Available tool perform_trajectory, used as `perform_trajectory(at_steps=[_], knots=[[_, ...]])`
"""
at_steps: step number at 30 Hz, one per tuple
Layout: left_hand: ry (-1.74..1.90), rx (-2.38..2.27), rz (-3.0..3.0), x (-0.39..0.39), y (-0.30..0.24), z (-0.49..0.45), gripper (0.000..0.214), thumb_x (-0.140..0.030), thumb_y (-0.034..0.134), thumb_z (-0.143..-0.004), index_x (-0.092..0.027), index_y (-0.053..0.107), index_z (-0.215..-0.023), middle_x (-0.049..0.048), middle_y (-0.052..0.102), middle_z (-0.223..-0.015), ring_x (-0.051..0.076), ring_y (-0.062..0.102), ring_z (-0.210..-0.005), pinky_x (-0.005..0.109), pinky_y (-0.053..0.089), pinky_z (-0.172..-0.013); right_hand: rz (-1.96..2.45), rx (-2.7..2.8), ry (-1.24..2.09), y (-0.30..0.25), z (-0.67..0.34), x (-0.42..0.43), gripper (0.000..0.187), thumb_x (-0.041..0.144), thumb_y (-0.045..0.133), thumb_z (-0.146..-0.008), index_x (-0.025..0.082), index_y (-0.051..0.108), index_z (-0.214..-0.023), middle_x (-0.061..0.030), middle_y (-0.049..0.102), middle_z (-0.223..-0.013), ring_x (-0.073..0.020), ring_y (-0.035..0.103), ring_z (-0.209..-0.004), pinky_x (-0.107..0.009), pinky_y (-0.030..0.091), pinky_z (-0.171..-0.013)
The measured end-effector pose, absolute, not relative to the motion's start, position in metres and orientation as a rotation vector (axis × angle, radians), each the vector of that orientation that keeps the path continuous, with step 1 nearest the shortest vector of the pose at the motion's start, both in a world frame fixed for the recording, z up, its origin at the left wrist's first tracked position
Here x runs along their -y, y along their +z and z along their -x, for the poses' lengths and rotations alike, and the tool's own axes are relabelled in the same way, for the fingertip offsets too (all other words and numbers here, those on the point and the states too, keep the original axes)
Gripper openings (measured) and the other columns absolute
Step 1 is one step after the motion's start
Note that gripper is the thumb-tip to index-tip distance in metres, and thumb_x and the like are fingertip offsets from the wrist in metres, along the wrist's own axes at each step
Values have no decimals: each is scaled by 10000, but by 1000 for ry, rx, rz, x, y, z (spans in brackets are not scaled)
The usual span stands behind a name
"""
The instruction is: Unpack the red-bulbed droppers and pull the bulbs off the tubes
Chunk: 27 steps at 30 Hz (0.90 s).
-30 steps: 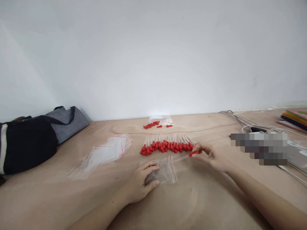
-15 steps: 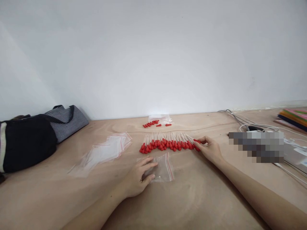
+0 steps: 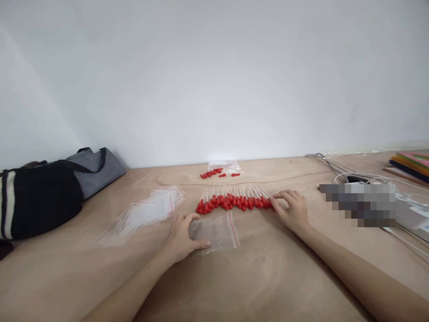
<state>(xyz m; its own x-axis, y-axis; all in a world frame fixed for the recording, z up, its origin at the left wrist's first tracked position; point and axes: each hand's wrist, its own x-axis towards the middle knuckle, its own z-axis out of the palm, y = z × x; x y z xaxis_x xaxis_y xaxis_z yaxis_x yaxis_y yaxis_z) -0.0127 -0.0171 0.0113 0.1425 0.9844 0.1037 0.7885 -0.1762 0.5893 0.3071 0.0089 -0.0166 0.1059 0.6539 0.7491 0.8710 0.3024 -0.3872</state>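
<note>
A row of droppers with red rubber bulbs and thin pale tubes lies across the middle of the table, bulbs toward me. At the row's right end is my right hand, its thumb against the last bulbs and a gap between thumb and curved fingers. A clear zip bag with a red line along its right edge lies flat in front of the row. My left hand spans the bag's left end, thumb on the film and forefinger near the far edge, fingers apart.
Several zip bags are fanned out at left. Behind the row lie more red bulbs beside a clear bag. A black bag stands far left; cables and coloured folders are at right.
My left hand has slid left along the bag, and the bag has turned slightly. The red bulbs that showed at my right fingertips no longer stick out there; the right hand has barely moved.
</note>
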Motion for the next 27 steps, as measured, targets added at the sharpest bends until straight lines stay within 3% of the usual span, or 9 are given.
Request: perform_trajectory(at_steps=[3,7,11,14,17,24,27], knots=[[715,-1638,-1895,15,9,15,607,-374,771,-412,-209,542,-949,39,564,-950,252,538,-868,357,427,-738,1045,2000,-187,-7,-276,16,235,358,494,-803,194,629,-903,-73,629,-867,-179,538,-811,-332,378,-739],[803,-1635,-1821,15,5,12,655,-346,795,-352,-199,493,-915,-9,564,-797,190,539,-726,284,407,-640,716,2494,-15,0,-236,39,484,504,477,-789,237,497,-1191,-73,504,-1234,-227,459,-1071,-390,341,-863],[664,-1649,-1781,14,7,13,659,-364,785,-378,-192,425,-902,-99,476,-546,122,462,-527,214,324,-502,593,2701,293,-1,-230,40,428,437,391,-858,212,475,-1212,-31,538,-1210,-174,370,-1202,-361,267,-978],[565,-1600,-1806,11,14,20,472,-389,745,-456,-179,465,-773,-105,438,-473,97,409,-464,197,272,-455,593,2683,455,-2,-238,37,373,376,404,-863,212,504,-1183,-25,565,-1176,-143,402,-1187,-328,271,-992],[638,-1561,-1796,8,20,26,321,-430,645,-576,-165,477,-639,-72,457,-495,87,405,-465,195,277,-451,588,2640,532,-2,-242,36,346,355,437,-848,215,536,-1149,-33,578,-1158,-145,442,-1157,-323,290,-986],[709,-1423,-1803,11,27,27,239,-394,559,-643,-173,481,-690,-34,526,-580,119,524,-540,228,410,-516,611,2637,549,-1,-241,37,392,361,464,-830,217,499,-1193,-43,539,-1208,-170,444,-1148,-360,303,-968],[915,-1487,-1785,3,40,42,288,-430,550,-661,-181,479,-787,-37,529,-617,137,579,-575,259,469,-583,653,2634,512,-1,-242,38,402,370,473,-819,214,504,-1188,-64,506,-1239,-185,470,-1108,-370,324,-941]])
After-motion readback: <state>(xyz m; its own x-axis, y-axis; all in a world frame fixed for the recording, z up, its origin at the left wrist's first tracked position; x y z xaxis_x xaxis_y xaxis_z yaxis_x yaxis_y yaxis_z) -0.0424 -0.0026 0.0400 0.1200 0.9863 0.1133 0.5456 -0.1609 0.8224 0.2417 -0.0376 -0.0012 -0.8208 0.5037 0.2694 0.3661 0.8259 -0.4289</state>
